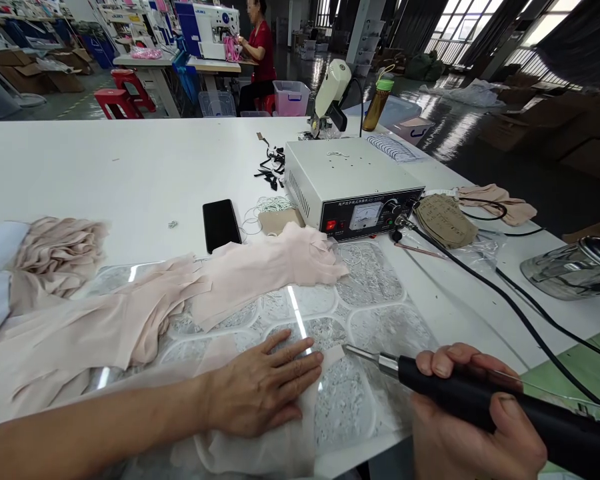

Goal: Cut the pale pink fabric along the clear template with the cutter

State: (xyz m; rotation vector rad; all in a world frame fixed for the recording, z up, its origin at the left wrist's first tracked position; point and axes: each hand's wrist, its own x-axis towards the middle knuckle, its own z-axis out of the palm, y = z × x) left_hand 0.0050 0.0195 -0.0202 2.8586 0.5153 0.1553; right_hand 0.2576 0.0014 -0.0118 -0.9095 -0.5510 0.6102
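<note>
My left hand [265, 387] lies flat, fingers stretched, pressing a pale pink fabric piece [260, 443] onto a patterned glass plate [375, 313]. My right hand [470, 420] is wrapped round the black handle of a cutting tool [480, 397]. Its metal tip [353, 350] touches the fabric's edge just right of my left fingertips. A black cable [485, 283] runs from the tool to a white control box [350, 183] with a dial and red switch.
More pink fabric pieces [145, 313] and a bunched pile [60, 250] lie to the left. A black phone [221, 225], elastic loops [270, 205], black scraps [273, 167], a bottle [379, 103] and a steel iron [575, 267] sit on the white table. A person in red sews at the back.
</note>
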